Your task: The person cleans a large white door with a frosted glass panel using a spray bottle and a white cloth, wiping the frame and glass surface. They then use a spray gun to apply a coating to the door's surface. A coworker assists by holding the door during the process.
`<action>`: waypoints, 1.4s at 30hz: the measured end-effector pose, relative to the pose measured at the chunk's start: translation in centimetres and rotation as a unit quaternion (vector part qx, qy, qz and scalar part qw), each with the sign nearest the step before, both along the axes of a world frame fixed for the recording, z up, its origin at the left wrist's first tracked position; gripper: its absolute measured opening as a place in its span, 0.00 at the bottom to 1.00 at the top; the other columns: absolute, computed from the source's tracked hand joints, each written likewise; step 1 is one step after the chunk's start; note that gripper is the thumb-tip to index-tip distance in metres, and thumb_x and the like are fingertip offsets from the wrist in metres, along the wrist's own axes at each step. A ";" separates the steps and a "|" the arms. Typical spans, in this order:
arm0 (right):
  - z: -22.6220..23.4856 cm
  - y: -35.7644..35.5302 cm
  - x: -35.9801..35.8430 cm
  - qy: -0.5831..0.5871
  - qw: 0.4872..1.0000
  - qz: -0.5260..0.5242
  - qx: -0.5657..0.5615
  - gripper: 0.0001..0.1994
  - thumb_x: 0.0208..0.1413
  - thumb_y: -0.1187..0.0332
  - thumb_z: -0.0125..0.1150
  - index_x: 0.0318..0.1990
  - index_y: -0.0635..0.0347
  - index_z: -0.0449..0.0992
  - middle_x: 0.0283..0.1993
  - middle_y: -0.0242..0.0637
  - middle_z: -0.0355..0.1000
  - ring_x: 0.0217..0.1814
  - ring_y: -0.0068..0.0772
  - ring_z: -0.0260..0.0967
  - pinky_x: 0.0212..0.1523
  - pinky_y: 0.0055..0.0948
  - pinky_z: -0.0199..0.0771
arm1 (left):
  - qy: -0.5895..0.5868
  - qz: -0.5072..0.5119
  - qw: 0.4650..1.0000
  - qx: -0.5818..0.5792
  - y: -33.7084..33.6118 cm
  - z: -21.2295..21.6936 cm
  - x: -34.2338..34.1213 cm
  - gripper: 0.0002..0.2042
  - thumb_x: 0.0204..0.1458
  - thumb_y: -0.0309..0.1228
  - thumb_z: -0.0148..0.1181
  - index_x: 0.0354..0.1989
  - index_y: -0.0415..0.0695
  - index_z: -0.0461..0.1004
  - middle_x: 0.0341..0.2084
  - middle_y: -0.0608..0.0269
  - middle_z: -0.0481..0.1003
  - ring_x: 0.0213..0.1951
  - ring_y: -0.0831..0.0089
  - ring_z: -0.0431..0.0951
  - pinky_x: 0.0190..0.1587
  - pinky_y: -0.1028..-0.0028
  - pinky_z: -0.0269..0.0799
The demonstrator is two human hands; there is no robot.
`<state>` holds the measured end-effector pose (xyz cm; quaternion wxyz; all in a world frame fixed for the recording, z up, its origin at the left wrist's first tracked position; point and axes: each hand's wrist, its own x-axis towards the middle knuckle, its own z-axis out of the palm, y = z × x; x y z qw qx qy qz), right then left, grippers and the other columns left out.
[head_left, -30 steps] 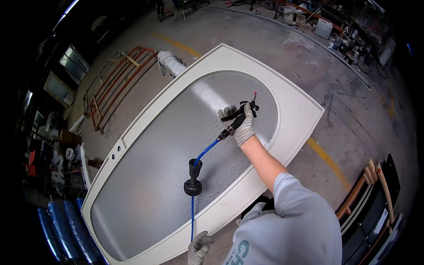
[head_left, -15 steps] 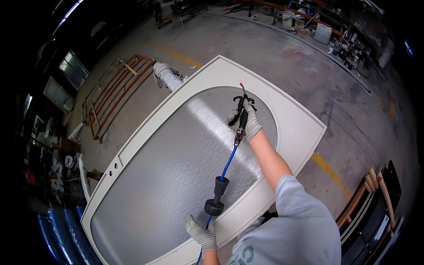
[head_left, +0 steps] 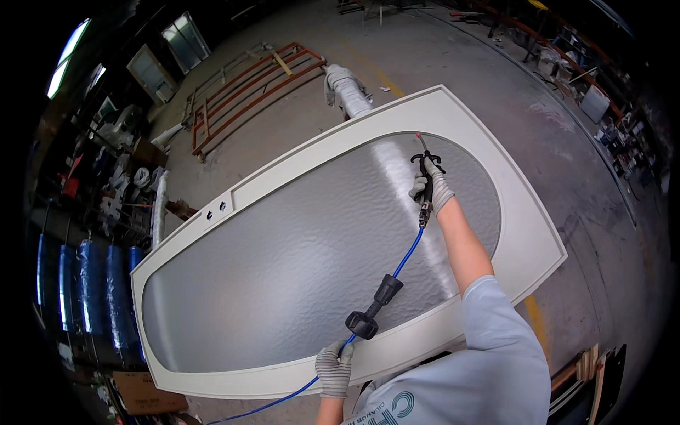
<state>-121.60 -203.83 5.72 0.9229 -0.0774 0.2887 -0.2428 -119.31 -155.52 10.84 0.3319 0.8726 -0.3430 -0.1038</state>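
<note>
My right hand (head_left: pixel 434 185), in a grey-white striped glove, is closed around a black air blow gun (head_left: pixel 426 177) with a thin metal nozzle and red tip. The gun is over the far right end of a long cream-white frame (head_left: pixel 533 234) with an oval, rippled grey inset (head_left: pixel 283 255). From the gun's rear a blue hose (head_left: pixel 408 259) runs toward me through a black coupling piece (head_left: pixel 375 304). Gloved the same way, my left hand (head_left: pixel 333 368) grips the hose just below that piece, over the frame's near rim.
Two small holes (head_left: pixel 215 210) pierce the frame's far left rim. A red-brown metal rack (head_left: pixel 262 88) lies on the floor beyond, near a wrapped white roll (head_left: pixel 348 92). Blue wrapped rolls (head_left: pixel 91 283) stand at left above a cardboard box (head_left: pixel 145 392). Cluttered shelving lines the far right.
My view has turned, so the frame appears more level and farther right. My left hand, its fingers partly spread before, is now closed on the hose. My right hand keeps hold of the gun.
</note>
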 end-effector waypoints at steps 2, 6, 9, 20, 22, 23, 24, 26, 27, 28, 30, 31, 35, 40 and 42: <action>-1.0 0.8 2.5 -0.006 0.997 0.079 0.016 0.25 0.44 0.40 0.63 0.21 0.50 0.64 0.11 0.19 0.55 0.10 0.18 0.54 0.17 0.21 0.59 | 0.060 0.030 0.998 0.007 0.9 0.9 0.1 0.10 0.47 0.33 0.64 0.30 0.38 0.77 0.20 0.54 0.74 0.23 0.65 0.73 0.29 0.68 0.68; -1.8 6.4 10.2 0.031 0.972 0.232 0.007 0.25 0.43 0.40 0.64 0.22 0.51 0.64 0.11 0.19 0.54 0.11 0.19 0.52 0.18 0.22 0.59 | 0.039 0.128 0.991 0.025 4.5 1.8 -0.7 0.11 0.45 0.34 0.66 0.31 0.38 0.78 0.20 0.55 0.75 0.23 0.68 0.73 0.30 0.71 0.69; -1.7 11.9 16.0 0.026 0.937 0.349 -0.002 0.26 0.45 0.39 0.62 0.25 0.52 0.62 0.12 0.20 0.54 0.10 0.21 0.51 0.22 0.33 0.62 | 0.051 0.227 0.972 -0.007 8.3 0.8 -2.1 0.11 0.45 0.34 0.66 0.30 0.38 0.78 0.21 0.54 0.75 0.24 0.64 0.74 0.30 0.69 0.69; 1.3 25.5 23.4 -0.023 0.880 0.474 -0.009 0.26 0.47 0.39 0.58 0.25 0.56 0.67 0.20 0.34 0.67 0.18 0.37 0.68 0.29 0.47 0.75 | 0.149 0.469 0.843 -0.215 14.0 1.7 -6.5 0.09 0.48 0.33 0.65 0.27 0.40 0.74 0.17 0.74 0.66 0.21 0.84 0.60 0.25 0.81 0.57; 0.7 25.3 23.1 -0.070 0.894 0.439 -0.050 0.23 0.46 0.44 0.62 0.29 0.57 0.72 0.26 0.37 0.72 0.25 0.36 0.73 0.35 0.47 0.78 | 0.142 0.453 0.853 -0.216 13.6 2.2 -6.3 0.09 0.48 0.32 0.65 0.28 0.40 0.75 0.17 0.73 0.67 0.22 0.84 0.62 0.25 0.81 0.58; 0.5 25.3 22.8 -0.074 0.907 0.408 -0.076 0.20 0.47 0.47 0.63 0.30 0.57 0.73 0.27 0.36 0.73 0.27 0.34 0.74 0.36 0.45 0.79 | 0.133 0.433 0.866 -0.213 13.0 2.3 -6.1 0.08 0.48 0.32 0.65 0.28 0.40 0.75 0.18 0.73 0.68 0.22 0.83 0.62 0.25 0.81 0.58; 0.3 25.1 22.0 -0.098 0.901 0.415 -0.076 0.17 0.48 0.51 0.64 0.31 0.57 0.73 0.27 0.35 0.73 0.27 0.33 0.74 0.35 0.43 0.79 | 0.125 0.411 0.878 -0.210 12.5 2.5 -5.9 0.08 0.48 0.31 0.65 0.29 0.40 0.75 0.18 0.72 0.68 0.22 0.83 0.63 0.26 0.81 0.59; 0.8 24.5 19.5 -0.150 0.887 0.432 -0.060 0.11 0.51 0.59 0.63 0.33 0.56 0.72 0.28 0.31 0.73 0.26 0.29 0.73 0.33 0.36 0.80 | 0.141 0.380 0.890 -0.208 11.7 2.6 -5.2 0.07 0.48 0.30 0.65 0.29 0.40 0.75 0.19 0.72 0.69 0.22 0.83 0.64 0.26 0.81 0.60; 1.4 23.9 18.3 -0.097 0.898 0.417 -0.105 0.11 0.52 0.60 0.62 0.34 0.56 0.71 0.26 0.29 0.71 0.23 0.24 0.71 0.28 0.30 0.79 | 0.149 0.361 0.897 -0.205 11.3 2.7 -4.8 0.07 0.48 0.29 0.65 0.30 0.40 0.75 0.19 0.71 0.70 0.23 0.83 0.64 0.26 0.81 0.60; 1.2 22.3 16.9 -0.075 0.915 0.382 -0.108 0.11 0.51 0.60 0.62 0.34 0.56 0.70 0.25 0.28 0.69 0.21 0.22 0.69 0.24 0.27 0.75 | 0.133 0.332 0.906 -0.229 10.5 2.8 -4.4 0.06 0.48 0.28 0.64 0.30 0.39 0.76 0.20 0.71 0.71 0.23 0.84 0.64 0.26 0.81 0.60; 0.5 18.7 12.7 -0.030 0.948 0.300 -0.102 0.11 0.51 0.61 0.62 0.34 0.55 0.69 0.23 0.26 0.67 0.19 0.19 0.65 0.17 0.21 0.67 | 0.181 0.313 0.904 -0.227 9.5 2.8 -3.7 0.06 0.48 0.28 0.64 0.30 0.39 0.75 0.20 0.71 0.71 0.22 0.84 0.64 0.26 0.81 0.60; 0.6 16.6 9.6 -0.011 0.964 0.249 -0.095 0.11 0.51 0.61 0.62 0.33 0.55 0.69 0.22 0.26 0.66 0.18 0.18 0.64 0.14 0.19 0.62 | 0.204 0.300 0.905 -0.223 8.8 2.8 -3.3 0.06 0.48 0.28 0.64 0.30 0.38 0.75 0.20 0.72 0.71 0.22 0.84 0.64 0.26 0.81 0.60; 2.6 12.7 -5.3 0.180 0.968 -0.044 -0.167 0.10 0.51 0.62 0.61 0.29 0.54 0.66 0.20 0.27 0.64 0.15 0.18 0.61 0.12 0.18 0.59 | 0.198 0.193 0.941 -0.196 5.9 2.0 -1.9 0.07 0.49 0.30 0.63 0.27 0.38 0.74 0.19 0.72 0.69 0.23 0.83 0.62 0.27 0.80 0.59; 2.6 17.1 -22.7 0.279 0.906 -0.315 -0.045 0.13 0.49 0.58 0.63 0.28 0.52 0.66 0.19 0.26 0.61 0.16 0.21 0.61 0.16 0.24 0.68 | 0.247 0.107 0.945 -0.186 0.7 -0.4 -0.5 0.08 0.49 0.31 0.63 0.24 0.40 0.73 0.16 0.73 0.66 0.21 0.85 0.59 0.25 0.81 0.54; 2.3 21.2 -25.3 0.285 0.880 -0.380 -0.006 0.12 0.50 0.58 0.63 0.29 0.51 0.66 0.19 0.26 0.63 0.17 0.22 0.63 0.19 0.27 0.73 | 0.236 0.083 0.951 -0.182 -1.2 -0.5 1.3 0.08 0.49 0.31 0.63 0.24 0.41 0.73 0.16 0.74 0.65 0.19 0.85 0.58 0.23 0.82 0.53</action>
